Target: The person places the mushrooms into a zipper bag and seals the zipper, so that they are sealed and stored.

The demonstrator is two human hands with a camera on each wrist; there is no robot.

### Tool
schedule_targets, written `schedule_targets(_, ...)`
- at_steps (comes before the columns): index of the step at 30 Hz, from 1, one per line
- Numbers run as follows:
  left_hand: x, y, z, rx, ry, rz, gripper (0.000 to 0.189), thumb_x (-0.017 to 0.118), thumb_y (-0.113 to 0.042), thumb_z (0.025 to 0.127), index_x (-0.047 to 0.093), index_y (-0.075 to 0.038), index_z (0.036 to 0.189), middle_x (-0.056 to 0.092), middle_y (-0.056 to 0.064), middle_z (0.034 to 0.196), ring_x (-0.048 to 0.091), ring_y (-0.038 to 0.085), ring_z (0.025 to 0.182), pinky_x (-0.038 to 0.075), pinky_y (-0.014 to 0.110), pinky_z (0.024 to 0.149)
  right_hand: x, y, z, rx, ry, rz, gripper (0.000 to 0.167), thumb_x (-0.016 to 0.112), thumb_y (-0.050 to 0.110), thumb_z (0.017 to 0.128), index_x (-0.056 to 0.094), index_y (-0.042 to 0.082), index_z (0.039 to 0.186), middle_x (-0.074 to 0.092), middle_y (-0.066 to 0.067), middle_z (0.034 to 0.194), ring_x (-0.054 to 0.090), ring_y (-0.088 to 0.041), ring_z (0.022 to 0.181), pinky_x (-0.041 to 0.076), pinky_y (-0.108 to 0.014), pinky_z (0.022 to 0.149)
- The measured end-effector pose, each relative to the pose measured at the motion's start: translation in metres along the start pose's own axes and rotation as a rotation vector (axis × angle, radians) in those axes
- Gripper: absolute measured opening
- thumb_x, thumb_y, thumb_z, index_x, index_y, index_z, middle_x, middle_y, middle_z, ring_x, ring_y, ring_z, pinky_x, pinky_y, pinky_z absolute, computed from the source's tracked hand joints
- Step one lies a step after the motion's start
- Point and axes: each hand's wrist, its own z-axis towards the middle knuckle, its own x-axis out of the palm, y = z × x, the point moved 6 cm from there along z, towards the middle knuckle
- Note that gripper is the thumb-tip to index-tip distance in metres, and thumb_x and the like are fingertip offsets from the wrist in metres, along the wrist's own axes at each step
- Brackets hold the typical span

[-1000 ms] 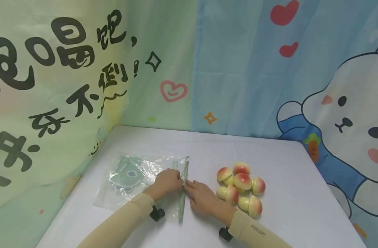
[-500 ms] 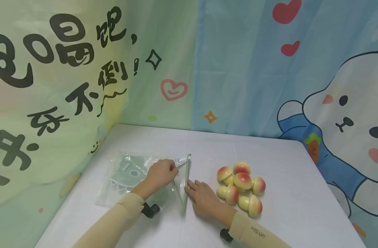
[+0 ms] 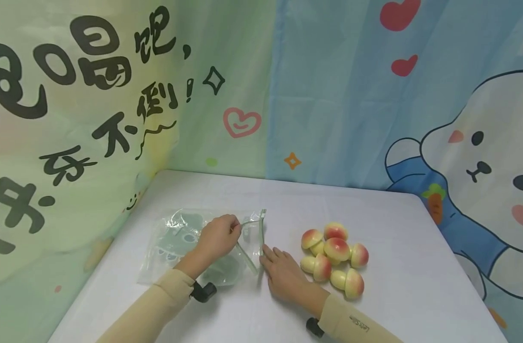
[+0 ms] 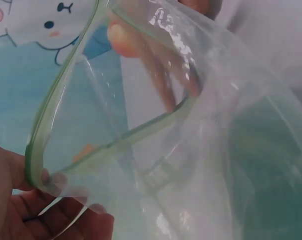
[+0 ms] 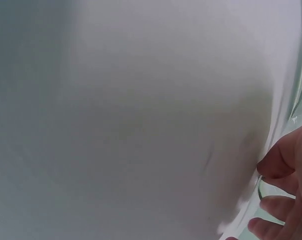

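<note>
A clear plastic zip bag (image 3: pixel 180 240) with a green creature print lies on the table, its mouth facing right. My left hand (image 3: pixel 218 236) pinches the upper lip between thumb and fingers, holding it up and to the left. The green-edged mouth (image 4: pixel 133 131) gapes wide in the left wrist view. My right hand (image 3: pixel 285 276) presses the lower lip near the table with fairly straight fingers; through the film, its fingertips (image 4: pixel 171 104) show against the green edge. To its right lie several toy mushrooms (image 3: pixel 336 249) with red-and-yellow caps and pale yellow stems.
White cloth covers the table (image 3: pixel 398 247). A printed curtain (image 3: pixel 330 95) with hearts and a rabbit hangs behind the table and along its left side. A small black camera (image 3: pixel 203 291) sits under the left wrist, another (image 3: pixel 315 327) under the right.
My left hand has moved left and away from the right hand, pulling the bag's upper lip back so the mouth opens. My right hand stays nearly in place; the mushrooms have not moved.
</note>
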Motion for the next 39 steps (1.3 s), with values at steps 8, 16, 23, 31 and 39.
schedule_targets(8, 0.011, -0.004, 0.004, -0.002, 0.029, -0.009, 0.013, 0.058, -0.019, 0.095, 0.064, -0.013, 0.085, 0.059, -0.005, 0.070, 0.050, 0.011, 0.055, 0.042, 0.027, 0.049, -0.003, 0.000, -0.005, -0.030, -0.056, 0.034, 0.053, 0.056, 0.016, 0.088, 0.051, 0.009, 0.140, 0.037, -0.014, 0.153, 0.042, -0.037, 0.134, 0.035, -0.049, 0.110)
schedule_targets(16, 0.016, -0.002, 0.008, -0.010, 0.047, -0.023, 0.015, 0.058, -0.021, 0.095, 0.066, -0.012, 0.086, 0.064, -0.002, 0.075, 0.054, 0.011, 0.061, 0.045, 0.028, 0.053, -0.035, -0.003, -0.013, 0.026, -0.181, 0.061, 0.061, 0.067, 0.019, 0.083, 0.049, 0.007, 0.140, 0.043, -0.016, 0.148, 0.049, -0.033, 0.129, 0.039, -0.046, 0.107)
schedule_targets(23, 0.020, -0.004, 0.010, 0.011, 0.047, -0.029, 0.015, 0.058, -0.022, 0.095, 0.066, -0.012, 0.086, 0.065, -0.002, 0.077, 0.056, 0.011, 0.065, 0.046, 0.029, 0.056, -0.064, -0.042, -0.040, 0.231, -0.214, 0.103, 0.056, 0.078, 0.027, 0.079, 0.060, 0.007, 0.129, 0.057, -0.017, 0.133, 0.056, -0.037, 0.118, 0.047, -0.051, 0.095)
schedule_targets(31, 0.021, -0.006, 0.012, 0.034, 0.036, -0.032, 0.015, 0.059, -0.022, 0.095, 0.066, -0.013, 0.087, 0.066, -0.001, 0.080, 0.059, 0.013, 0.069, 0.048, 0.030, 0.060, -0.068, -0.076, -0.071, 0.315, -0.213, 0.165, 0.058, 0.087, 0.031, 0.069, 0.065, 0.010, 0.118, 0.063, -0.007, 0.109, 0.061, -0.027, 0.097, 0.052, -0.043, 0.079)
schedule_targets(39, 0.024, -0.006, 0.013, 0.049, 0.035, -0.035, 0.015, 0.059, -0.023, 0.095, 0.067, -0.013, 0.088, 0.067, -0.001, 0.083, 0.061, 0.014, 0.074, 0.050, 0.033, 0.065, -0.060, -0.078, -0.079, 0.276, -0.268, 0.195, 0.054, 0.080, 0.009, 0.067, 0.066, 0.007, 0.119, 0.061, -0.003, 0.101, 0.052, -0.014, 0.080, 0.045, -0.029, 0.063)
